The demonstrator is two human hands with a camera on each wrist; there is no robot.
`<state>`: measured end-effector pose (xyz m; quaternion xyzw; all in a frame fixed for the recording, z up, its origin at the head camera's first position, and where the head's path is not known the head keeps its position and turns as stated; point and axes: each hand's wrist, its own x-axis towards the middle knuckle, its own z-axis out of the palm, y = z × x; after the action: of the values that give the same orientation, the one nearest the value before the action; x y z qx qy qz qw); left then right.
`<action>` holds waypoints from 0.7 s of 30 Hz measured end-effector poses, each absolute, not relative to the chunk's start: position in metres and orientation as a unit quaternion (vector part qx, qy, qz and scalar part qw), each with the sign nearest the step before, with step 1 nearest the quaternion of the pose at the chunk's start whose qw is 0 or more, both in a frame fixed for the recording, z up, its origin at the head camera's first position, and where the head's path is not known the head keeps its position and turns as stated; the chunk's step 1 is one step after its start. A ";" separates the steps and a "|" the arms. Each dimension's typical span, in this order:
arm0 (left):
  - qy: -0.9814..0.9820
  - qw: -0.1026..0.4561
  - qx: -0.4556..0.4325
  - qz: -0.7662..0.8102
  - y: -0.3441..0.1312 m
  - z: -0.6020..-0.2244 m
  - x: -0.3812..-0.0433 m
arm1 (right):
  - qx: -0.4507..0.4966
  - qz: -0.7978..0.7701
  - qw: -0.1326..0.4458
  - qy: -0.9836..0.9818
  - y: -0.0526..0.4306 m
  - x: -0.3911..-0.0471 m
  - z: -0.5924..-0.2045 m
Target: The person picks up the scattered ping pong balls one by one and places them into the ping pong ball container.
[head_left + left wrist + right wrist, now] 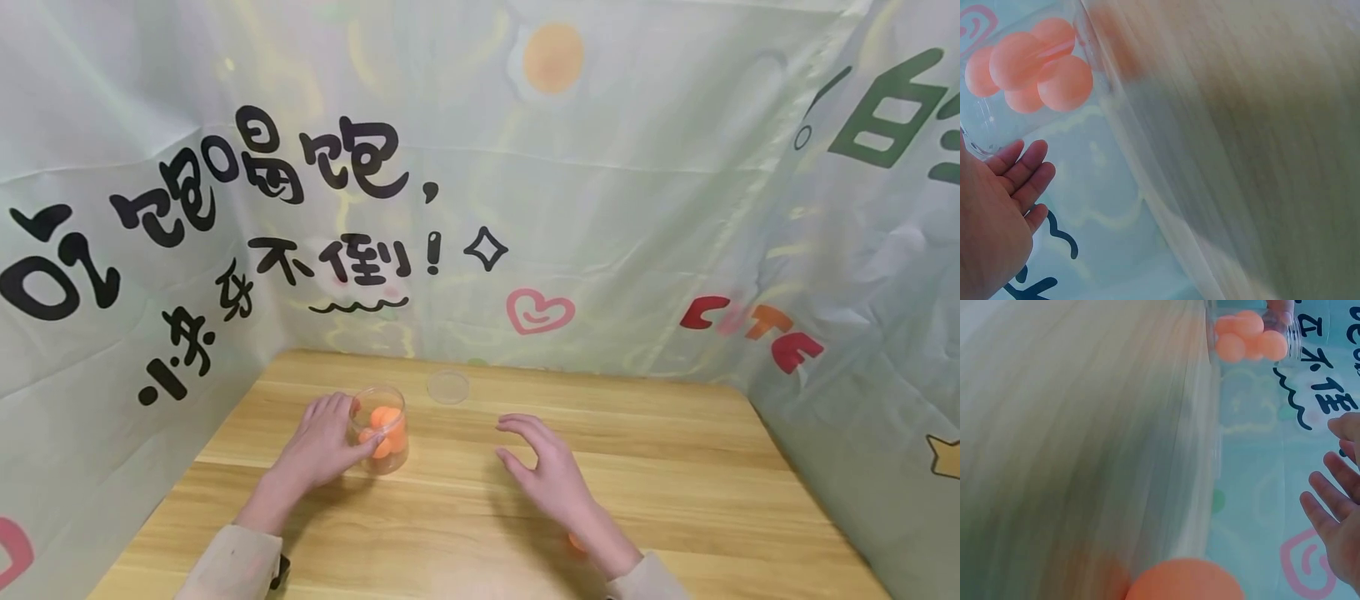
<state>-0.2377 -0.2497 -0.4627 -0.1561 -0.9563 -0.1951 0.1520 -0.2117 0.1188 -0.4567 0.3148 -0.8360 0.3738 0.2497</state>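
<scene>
A clear plastic jar without its lid stands upright on the left side of the table, holding several orange balls. My left hand grips the jar near its rim, thumb on the near side and fingers around the left. In the left wrist view the fingertips show at the jar's mouth end. My right hand hovers over the table to the right, fingers spread and slightly bent, holding nothing. Another orange ball lies on the table, partly hidden under the right wrist.
A clear round lid lies flat toward the back of the wooden table. Printed fabric walls enclose the table at the back, left and right.
</scene>
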 end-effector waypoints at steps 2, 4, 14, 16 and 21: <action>-0.957 0.150 -0.155 -0.196 -0.250 -0.463 -0.238 | 0.314 0.368 0.246 -0.840 0.123 -0.212 -0.457; -0.957 0.149 -0.155 -0.196 -0.250 -0.463 -0.238 | 0.313 0.363 0.242 -0.843 0.127 -0.211 -0.457; -0.957 0.147 -0.154 -0.196 -0.250 -0.462 -0.239 | 0.309 0.338 0.222 -0.861 0.149 -0.204 -0.462; -0.957 0.146 -0.154 -0.196 -0.250 -0.462 -0.239 | 0.312 0.333 0.221 -0.862 0.153 -0.203 -0.464; -0.958 0.147 -0.155 -0.194 -0.250 -0.462 -0.239 | 0.323 0.321 0.222 -0.862 0.161 -0.200 -0.469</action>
<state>-0.2391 -0.2501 -0.4623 -0.1548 -0.9575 -0.1942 0.1466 -0.2001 0.1609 -0.4687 0.3227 -0.8623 0.3211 0.2218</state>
